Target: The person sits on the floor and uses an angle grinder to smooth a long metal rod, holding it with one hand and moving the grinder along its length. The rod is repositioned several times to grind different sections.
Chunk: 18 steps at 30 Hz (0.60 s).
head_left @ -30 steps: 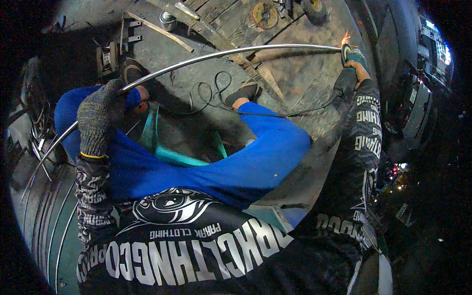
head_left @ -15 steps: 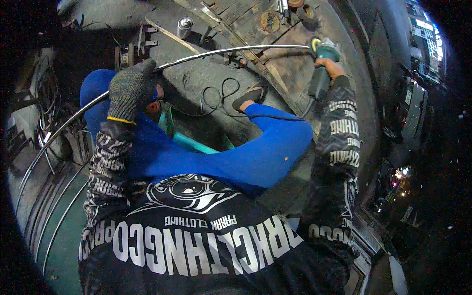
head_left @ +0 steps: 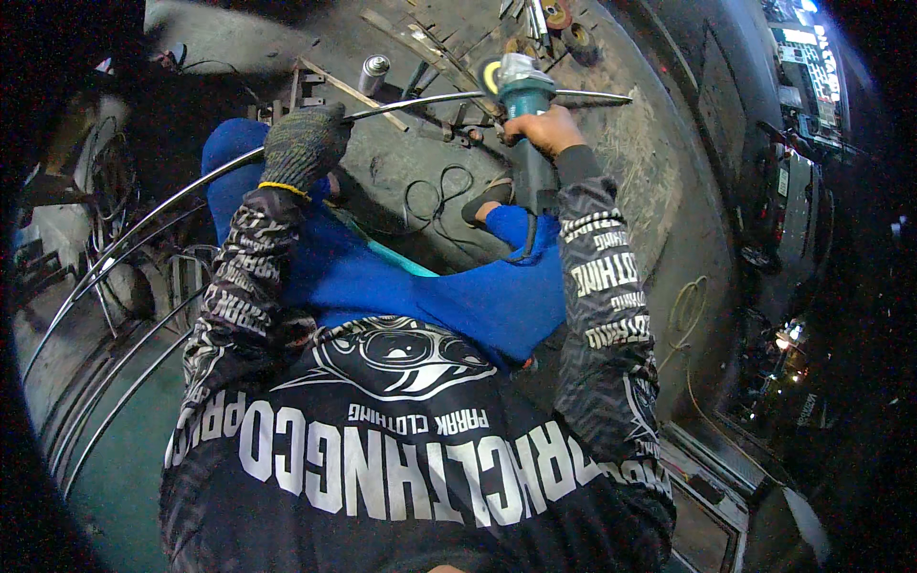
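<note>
Dim workshop, grey floor [head_left: 635, 181]; left hand [head_left: 304, 151], gloved, closed around curved metal rod [head_left: 411, 103], which arcs over the floor toward its right edge; right hand [head_left: 549, 132], bare, wrapped around grinder [head_left: 528, 98]. Change: grinder shifts leftward off the rod's right end, now exposed; sparks seen a second ago are gone. Judgement: grinding seems paused; wheel [head_left: 490, 78] contact with rod cannot be told

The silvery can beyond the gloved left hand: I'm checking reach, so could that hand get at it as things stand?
Probably not without letting go: the left hand is closed around the metal rod. The can looks fairly near, and the thin wooden strip between seems unlikely to block it.
</note>
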Available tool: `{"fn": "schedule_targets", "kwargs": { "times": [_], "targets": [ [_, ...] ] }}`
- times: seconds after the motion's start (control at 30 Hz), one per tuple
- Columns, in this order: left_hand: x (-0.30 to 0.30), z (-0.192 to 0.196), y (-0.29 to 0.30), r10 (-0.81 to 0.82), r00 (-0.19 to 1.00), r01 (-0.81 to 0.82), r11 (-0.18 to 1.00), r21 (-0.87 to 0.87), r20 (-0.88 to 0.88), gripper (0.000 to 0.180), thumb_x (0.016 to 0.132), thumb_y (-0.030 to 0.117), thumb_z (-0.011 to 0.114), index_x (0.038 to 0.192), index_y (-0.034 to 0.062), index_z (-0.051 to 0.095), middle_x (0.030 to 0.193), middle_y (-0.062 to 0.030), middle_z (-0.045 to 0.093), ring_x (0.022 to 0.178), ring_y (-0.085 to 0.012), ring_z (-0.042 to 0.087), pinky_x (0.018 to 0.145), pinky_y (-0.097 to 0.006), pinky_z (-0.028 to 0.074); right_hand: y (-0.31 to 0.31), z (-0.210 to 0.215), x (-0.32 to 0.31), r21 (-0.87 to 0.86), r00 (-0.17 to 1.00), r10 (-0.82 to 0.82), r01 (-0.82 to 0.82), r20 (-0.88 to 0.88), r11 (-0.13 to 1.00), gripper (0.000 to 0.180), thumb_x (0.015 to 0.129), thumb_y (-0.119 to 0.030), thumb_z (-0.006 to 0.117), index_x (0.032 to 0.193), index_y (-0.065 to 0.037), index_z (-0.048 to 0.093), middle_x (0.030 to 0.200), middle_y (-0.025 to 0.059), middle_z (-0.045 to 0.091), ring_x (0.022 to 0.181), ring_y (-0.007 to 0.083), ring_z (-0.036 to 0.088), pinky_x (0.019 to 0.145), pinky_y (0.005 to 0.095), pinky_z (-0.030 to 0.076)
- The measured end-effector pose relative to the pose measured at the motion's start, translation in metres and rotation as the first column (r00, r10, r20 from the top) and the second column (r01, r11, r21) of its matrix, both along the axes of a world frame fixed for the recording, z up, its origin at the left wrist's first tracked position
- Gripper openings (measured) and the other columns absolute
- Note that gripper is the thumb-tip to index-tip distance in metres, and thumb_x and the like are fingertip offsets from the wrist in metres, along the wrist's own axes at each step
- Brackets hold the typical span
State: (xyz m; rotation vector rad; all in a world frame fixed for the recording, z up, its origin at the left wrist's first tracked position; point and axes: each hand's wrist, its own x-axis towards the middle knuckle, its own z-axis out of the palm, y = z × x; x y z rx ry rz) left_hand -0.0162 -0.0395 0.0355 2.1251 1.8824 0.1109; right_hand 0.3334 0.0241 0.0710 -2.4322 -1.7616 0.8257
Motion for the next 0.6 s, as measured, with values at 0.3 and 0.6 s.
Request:
{"fn": "schedule_targets", "kwargs": {
  "times": [0.3, 0.6],
  "targets": [
    [0.017, -0.001, 0.016, 0.017, 0.999, -0.019, 0.999, -0.041, -0.048, 0.027, 0.088, 0.03, 0.052, 0.097, 0.0083, 0.066, 0.09, -0.0184, 0.069, 0.085, -0.0352, 0.068, 0.071, -0.049, 0.054, -0.021, 0.038, -0.088, -0.081, 0.993, 0.107, -0.11, -0.041, 0.991, 0.085, 0.048, -0.038, 0.084, 0.109, 0.014, 0.059, 0.112, 0.0283, 0.063, 0.101, 0.0368, 0.065, 0.088, 0.0384, 0.052],
    [0.007, -0.013, 0.023, 0.021, 0.998, -0.024, 0.999, -0.046, -0.059, 0.024, 0.088, 0.028, 0.052, 0.1, 0.0118, 0.065, 0.088, -0.0201, 0.068, 0.084, -0.04, 0.067, 0.072, -0.053, 0.052, -0.023, 0.019, -0.112, -0.093, 0.983, 0.169, -0.175, -0.071, 0.98, 0.073, 0.048, -0.036, 0.085, 0.103, 0.008, 0.065, 0.11, 0.0256, 0.065, 0.102, 0.035, 0.065, 0.087, 0.0395, 0.053]
  ]
}}
